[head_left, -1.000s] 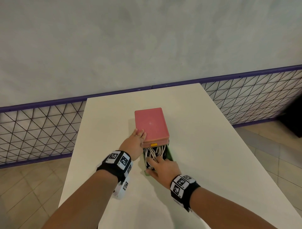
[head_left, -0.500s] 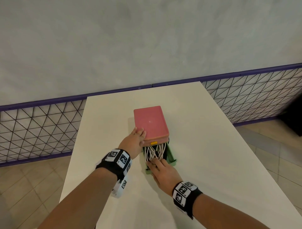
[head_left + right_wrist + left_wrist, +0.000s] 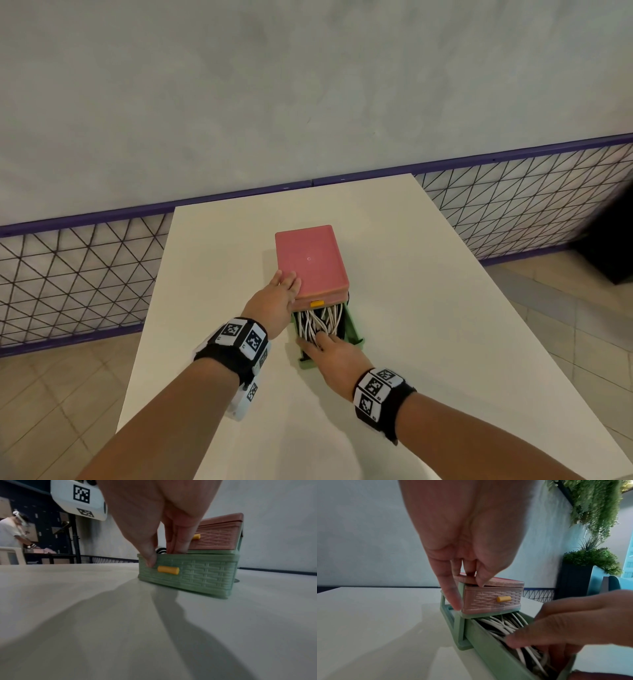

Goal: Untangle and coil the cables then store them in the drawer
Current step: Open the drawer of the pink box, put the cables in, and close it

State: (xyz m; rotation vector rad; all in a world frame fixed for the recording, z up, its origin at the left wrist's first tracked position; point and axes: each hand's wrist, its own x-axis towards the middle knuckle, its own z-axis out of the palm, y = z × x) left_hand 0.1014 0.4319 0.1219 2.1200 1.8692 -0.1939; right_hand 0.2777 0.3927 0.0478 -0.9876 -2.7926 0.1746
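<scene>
Tabletop (image 3: 445,342), mid: small plastic organizer (image 3: 308,257), light, so we brace its near left corner with left hand (image 3: 274,301), fingers flat. Green drawer (image 3: 188,572) open; soft, springy cables (image 3: 318,322) inside. Right hand (image 3: 329,353) pinches its front wall. Push there.

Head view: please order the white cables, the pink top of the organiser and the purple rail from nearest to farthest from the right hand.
1. White cables: in the open green drawer, touching the right hand's fingertips.
2. Pink top: just beyond the drawer, under the left hand's fingers.
3. Purple rail: past the table's far edge, along the wall.
</scene>
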